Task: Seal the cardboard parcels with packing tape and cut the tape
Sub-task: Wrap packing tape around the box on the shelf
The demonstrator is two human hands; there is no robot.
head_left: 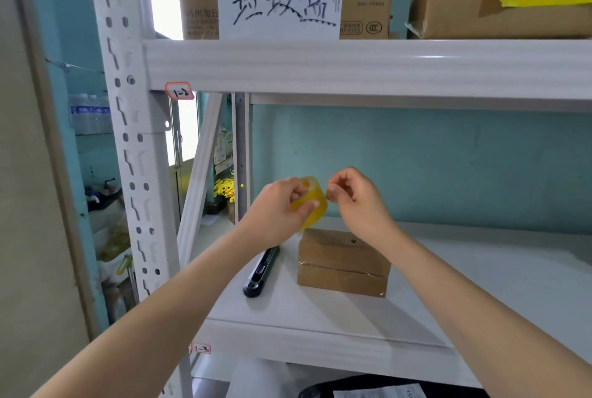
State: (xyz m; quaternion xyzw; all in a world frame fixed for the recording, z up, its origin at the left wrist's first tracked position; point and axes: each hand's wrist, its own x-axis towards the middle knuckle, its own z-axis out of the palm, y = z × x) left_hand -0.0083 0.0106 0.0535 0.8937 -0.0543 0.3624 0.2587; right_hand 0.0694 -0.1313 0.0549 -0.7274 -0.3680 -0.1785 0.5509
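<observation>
Step in hand, judged from the pose: freeing the tape's end before sealing. Left hand (282,205) grips the yellow roll (312,205), fingers curled round it, in the air just above the parcel (342,263), which sits on the shelf (480,285). Right hand (355,195) has thumb and forefinger closed tight, pinching at the roll's rim. Whether the free end is caught cannot be told. The next move calls for drawing out a length and pressing it over the parcel's seam. The black cutter (261,272) lies just left of the parcel, untouched.
</observation>
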